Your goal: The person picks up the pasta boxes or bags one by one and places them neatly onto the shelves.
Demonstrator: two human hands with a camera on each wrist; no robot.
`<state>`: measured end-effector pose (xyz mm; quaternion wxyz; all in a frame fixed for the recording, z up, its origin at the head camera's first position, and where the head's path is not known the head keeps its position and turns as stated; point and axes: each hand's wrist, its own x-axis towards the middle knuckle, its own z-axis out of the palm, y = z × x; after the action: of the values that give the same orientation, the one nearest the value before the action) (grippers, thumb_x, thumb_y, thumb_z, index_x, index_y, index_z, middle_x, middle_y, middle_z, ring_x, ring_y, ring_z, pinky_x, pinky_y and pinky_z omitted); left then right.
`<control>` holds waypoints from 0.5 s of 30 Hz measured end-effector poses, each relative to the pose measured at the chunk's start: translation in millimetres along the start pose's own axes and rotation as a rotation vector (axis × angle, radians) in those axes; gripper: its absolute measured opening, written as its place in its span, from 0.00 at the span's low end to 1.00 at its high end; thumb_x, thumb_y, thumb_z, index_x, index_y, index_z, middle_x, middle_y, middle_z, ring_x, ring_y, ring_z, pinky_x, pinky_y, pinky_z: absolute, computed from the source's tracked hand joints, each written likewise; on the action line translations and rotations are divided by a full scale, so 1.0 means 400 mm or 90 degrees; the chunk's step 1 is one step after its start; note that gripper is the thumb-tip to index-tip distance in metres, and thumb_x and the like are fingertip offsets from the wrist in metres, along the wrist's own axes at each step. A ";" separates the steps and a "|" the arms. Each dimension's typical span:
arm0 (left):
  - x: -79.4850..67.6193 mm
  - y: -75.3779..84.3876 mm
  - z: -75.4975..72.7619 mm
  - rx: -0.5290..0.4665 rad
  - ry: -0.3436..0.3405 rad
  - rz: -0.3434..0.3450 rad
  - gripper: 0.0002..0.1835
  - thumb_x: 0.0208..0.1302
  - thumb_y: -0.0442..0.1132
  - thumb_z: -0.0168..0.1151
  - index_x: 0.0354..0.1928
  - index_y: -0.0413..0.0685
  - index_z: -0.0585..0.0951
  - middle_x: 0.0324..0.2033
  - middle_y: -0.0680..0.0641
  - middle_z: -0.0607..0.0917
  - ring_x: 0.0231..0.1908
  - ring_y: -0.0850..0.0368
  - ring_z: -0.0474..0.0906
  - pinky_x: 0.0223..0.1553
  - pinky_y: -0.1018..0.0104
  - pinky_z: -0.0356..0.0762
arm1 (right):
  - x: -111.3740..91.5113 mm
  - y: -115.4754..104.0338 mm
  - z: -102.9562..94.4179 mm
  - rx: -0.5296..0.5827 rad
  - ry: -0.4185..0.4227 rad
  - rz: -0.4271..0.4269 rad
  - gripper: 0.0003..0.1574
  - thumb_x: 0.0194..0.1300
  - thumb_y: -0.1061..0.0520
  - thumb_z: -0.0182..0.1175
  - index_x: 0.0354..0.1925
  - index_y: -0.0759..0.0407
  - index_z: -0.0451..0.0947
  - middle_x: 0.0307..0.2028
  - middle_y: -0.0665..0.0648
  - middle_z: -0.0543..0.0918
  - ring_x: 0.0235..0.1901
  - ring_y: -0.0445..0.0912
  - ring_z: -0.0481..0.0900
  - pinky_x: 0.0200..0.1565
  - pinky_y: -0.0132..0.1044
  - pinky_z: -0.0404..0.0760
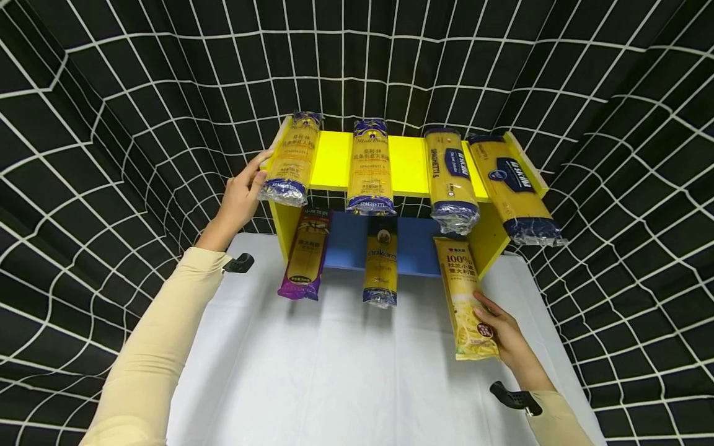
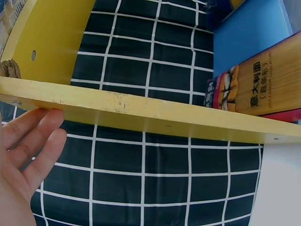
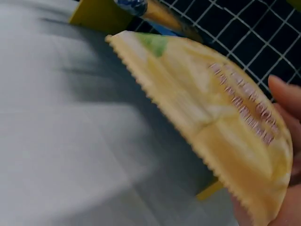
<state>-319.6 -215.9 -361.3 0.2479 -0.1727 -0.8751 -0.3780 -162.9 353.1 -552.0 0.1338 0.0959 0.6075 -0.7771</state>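
Observation:
In the head view my right hand (image 1: 504,331) grips the right edge of a pale yellow pasta packet (image 1: 465,303), near its front end. The packet's far end lies at the lower blue shelf. Up close in the right wrist view, its crimped end (image 3: 188,132) faces the camera, slightly blurred. My left hand (image 1: 240,197) is at the upper left of the yellow shelf unit (image 1: 409,162). Its fingers (image 2: 49,141) rest against the side board (image 2: 141,106), beside a spaghetti packet (image 1: 292,160) on the top shelf.
Three more spaghetti packets (image 1: 370,167) (image 1: 452,176) (image 1: 515,186) lie along the top shelf, overhanging its front. Below, a purple-ended packet (image 1: 305,254) and an ankara packet (image 1: 382,263) stick out from the blue board (image 1: 348,238). White cloth (image 1: 346,371) covers the table; black gridded curtains (image 1: 357,62) surround it.

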 end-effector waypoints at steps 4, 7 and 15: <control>0.000 0.001 0.001 0.000 0.000 -0.001 0.24 0.76 0.59 0.39 0.72 0.79 0.63 0.40 0.34 0.87 0.27 0.47 0.77 0.23 0.71 0.67 | -0.008 0.012 -0.013 -0.005 -0.106 -0.012 0.41 0.78 0.60 0.46 0.78 0.34 0.44 0.54 0.41 0.71 0.45 0.35 0.78 0.44 0.29 0.82; 0.001 0.002 0.002 -0.004 -0.003 -0.001 0.24 0.77 0.58 0.39 0.72 0.78 0.63 0.40 0.34 0.86 0.27 0.44 0.78 0.23 0.71 0.67 | -0.015 0.017 -0.020 -0.007 -0.163 -0.027 0.47 0.77 0.65 0.44 0.79 0.35 0.35 0.57 0.44 0.66 0.46 0.36 0.78 0.44 0.30 0.83; 0.002 -0.001 0.003 -0.004 0.000 0.002 0.24 0.77 0.57 0.39 0.72 0.78 0.63 0.42 0.33 0.87 0.28 0.47 0.78 0.24 0.72 0.68 | -0.031 0.020 -0.019 -0.025 -0.149 -0.025 0.43 0.76 0.64 0.47 0.78 0.36 0.45 0.50 0.47 0.74 0.42 0.37 0.82 0.41 0.31 0.85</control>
<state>-320.8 -215.2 -362.1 0.2482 -0.1744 -0.8737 -0.3803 -148.7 359.8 -557.3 0.1905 -0.0098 0.6047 -0.7733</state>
